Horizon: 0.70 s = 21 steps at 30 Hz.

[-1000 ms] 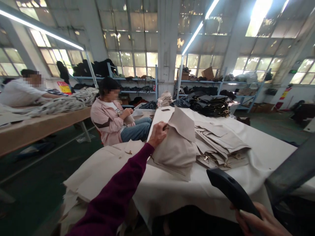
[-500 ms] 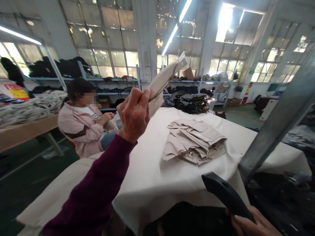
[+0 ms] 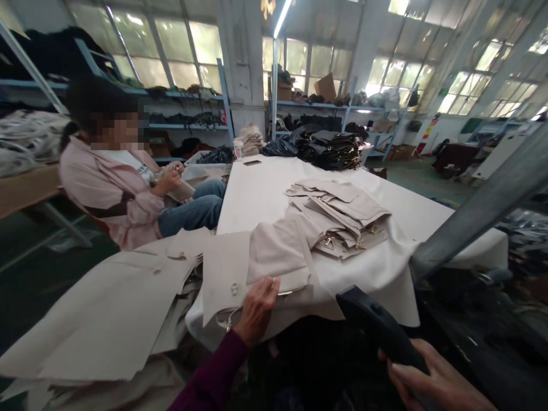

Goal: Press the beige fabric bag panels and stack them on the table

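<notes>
My left hand (image 3: pixel 258 308), in a purple sleeve, is at the front edge of the white-covered table. Its fingers are closed on the near edge of a beige zippered fabric piece (image 3: pixel 278 251), with a strip of zipper teeth showing beside them. That piece lies partly over a flat beige panel (image 3: pixel 225 274) with a small metal fitting. At the lower right, my right hand (image 3: pixel 428 374) is wrapped around a black curved handheld tool (image 3: pixel 377 325); its blunt end points up and left, apart from the fabric. The tool's lower part is hidden.
A pile of beige zippered pieces (image 3: pixel 342 214) lies on the table (image 3: pixel 244 194). Large beige panels (image 3: pixel 111 308) are stacked at left. Behind stands a dark stack (image 3: pixel 329 145). A seated co-worker (image 3: pixel 115 182) is at left; a slanted metal post (image 3: pixel 471 217) rises at right.
My left hand has come down from mid-air to the table edge, and the zippered piece now lies on the flat panel. The view has tilted down; my right hand still holds the tool.
</notes>
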Each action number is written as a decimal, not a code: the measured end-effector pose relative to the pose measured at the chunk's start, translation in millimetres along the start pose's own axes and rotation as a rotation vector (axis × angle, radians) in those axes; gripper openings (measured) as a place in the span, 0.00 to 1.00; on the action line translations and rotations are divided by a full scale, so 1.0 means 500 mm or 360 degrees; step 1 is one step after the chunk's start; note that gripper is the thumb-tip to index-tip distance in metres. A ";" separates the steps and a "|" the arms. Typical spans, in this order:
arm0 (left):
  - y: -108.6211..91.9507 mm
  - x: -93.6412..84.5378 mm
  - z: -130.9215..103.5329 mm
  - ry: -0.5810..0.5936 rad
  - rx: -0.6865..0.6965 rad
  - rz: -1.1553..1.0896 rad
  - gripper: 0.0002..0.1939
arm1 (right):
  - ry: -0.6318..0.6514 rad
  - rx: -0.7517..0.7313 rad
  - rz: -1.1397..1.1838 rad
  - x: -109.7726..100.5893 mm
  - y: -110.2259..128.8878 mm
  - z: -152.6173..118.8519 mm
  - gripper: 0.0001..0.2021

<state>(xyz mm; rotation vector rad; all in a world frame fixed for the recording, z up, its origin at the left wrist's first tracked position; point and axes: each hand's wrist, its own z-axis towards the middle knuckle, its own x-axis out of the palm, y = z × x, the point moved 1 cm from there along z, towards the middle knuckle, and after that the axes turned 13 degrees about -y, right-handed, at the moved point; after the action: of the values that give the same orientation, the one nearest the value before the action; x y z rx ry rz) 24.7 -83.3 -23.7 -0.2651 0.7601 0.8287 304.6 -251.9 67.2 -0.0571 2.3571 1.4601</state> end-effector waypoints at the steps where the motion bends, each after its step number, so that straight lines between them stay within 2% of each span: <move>1: 0.003 0.002 -0.005 -0.0061 -0.0029 -0.0058 0.18 | 0.0032 -0.0019 0.0002 0.009 0.006 0.004 0.27; 4: 0.012 0.005 -0.014 -0.0186 -0.0061 -0.0214 0.20 | 0.0109 -0.0028 -0.0008 0.035 0.020 0.022 0.27; 9: 0.016 0.011 -0.024 -0.0212 -0.0029 -0.0269 0.21 | 0.0259 -0.0042 -0.0038 0.073 0.054 0.058 0.22; 17: 0.018 0.009 -0.027 -0.0179 -0.0056 -0.0252 0.19 | 0.0313 -0.0072 -0.0078 0.130 0.087 0.138 0.12; 21: 0.020 0.004 -0.021 -0.0188 -0.0049 -0.0271 0.19 | 0.0272 -0.0031 -0.0141 0.143 0.097 0.166 0.16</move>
<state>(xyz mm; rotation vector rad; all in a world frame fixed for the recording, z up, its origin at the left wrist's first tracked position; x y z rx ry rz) 13.1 -80.7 -31.9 -0.3013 0.6055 0.6891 250.5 -146.0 52.5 -0.2991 2.4397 1.4887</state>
